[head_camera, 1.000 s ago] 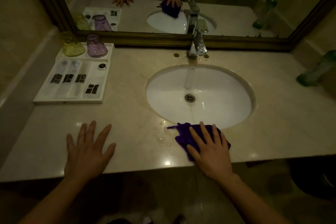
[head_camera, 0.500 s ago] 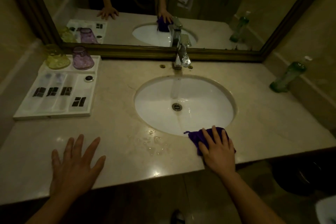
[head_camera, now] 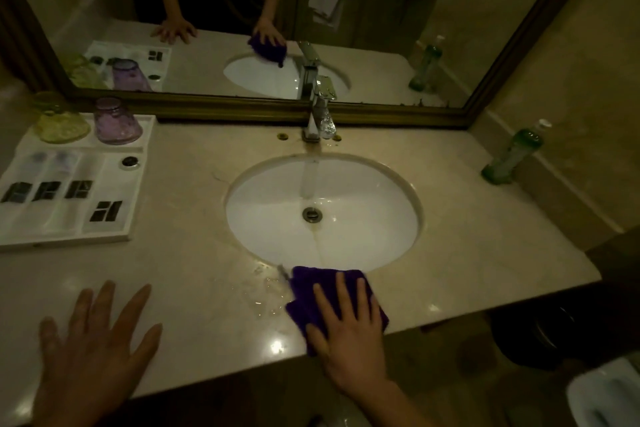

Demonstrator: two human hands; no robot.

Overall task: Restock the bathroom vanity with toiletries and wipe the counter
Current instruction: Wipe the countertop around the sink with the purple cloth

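My right hand lies flat with straight fingers on a purple cloth, pressing it to the beige counter at the sink's front rim. Water drops sit just left of the cloth. My left hand rests flat, fingers spread, on the counter's front left. A white tray at the back left holds several packaged toiletries, a small round tin, and two upturned glasses, yellow and purple.
The white oval sink lies in the middle with a chrome faucet behind it. A green bottle stands at the right wall. A framed mirror backs the counter. A dark bin sits on the floor at right.
My right hand slid the purple cloth along the front rim to the right, then back a little left. The left hand stayed flat on the counter. The camera view shifted.
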